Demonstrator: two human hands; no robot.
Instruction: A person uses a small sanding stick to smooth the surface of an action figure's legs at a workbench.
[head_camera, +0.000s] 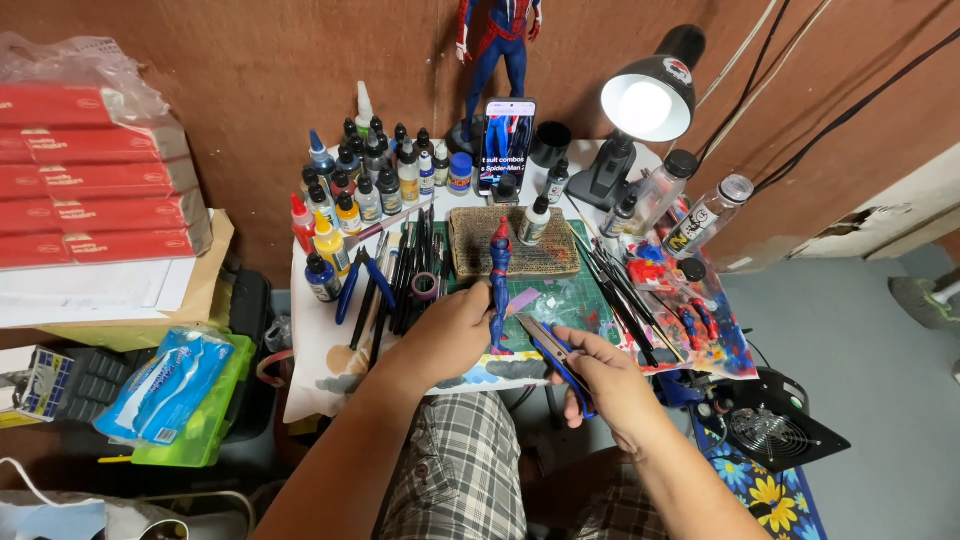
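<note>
Upright near the table's front edge: figure (499, 285), red and blue, gripped low by left hand (450, 335), fingers closed round legs, likely to steady it. Right hand (600, 375) closed on blue knife (553, 358), blade angled toward figure's feet. Underneath, green mat (560, 300). Beyond, woven pad (515, 245); brushes (410, 275) left of it; bottles (370, 185) along the back; lamp (650, 95) at back right, lit, aimed down.

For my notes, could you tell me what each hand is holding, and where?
The left hand grips the small figure by its legs; the right hand holds the blue utility knife by its handle.
</note>
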